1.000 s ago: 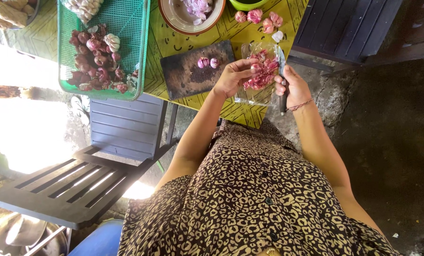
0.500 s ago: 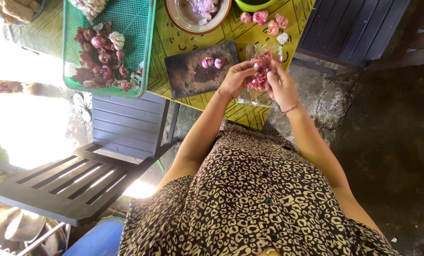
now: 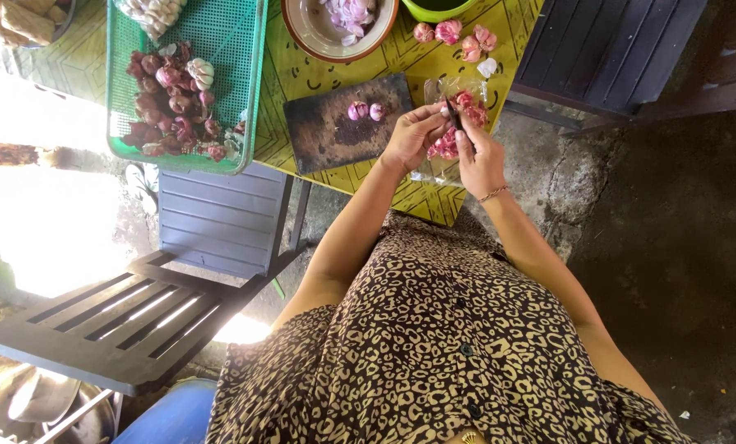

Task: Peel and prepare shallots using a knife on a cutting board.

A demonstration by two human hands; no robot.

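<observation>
Outdoors, concrete ground, slatted chair point(image 3: 138, 321) nearest. Yellow patterned table point(image 3: 401, 197) beyond. Left hand point(image 3: 413, 136) curled around a small shallot point(image 3: 449, 146), held over a clear bag of peelings point(image 3: 446, 160). Right hand point(image 3: 479, 156) grips a dark knife point(image 3: 453, 113), blade at the bulb. Judged: shallot light, firm, slick once skinned; pinch by the ends. Farther: dark cutting board point(image 3: 335, 131) with two peeled bulbs point(image 3: 365, 111), green basket point(image 3: 245, 99), bowl point(image 3: 302, 25).
</observation>
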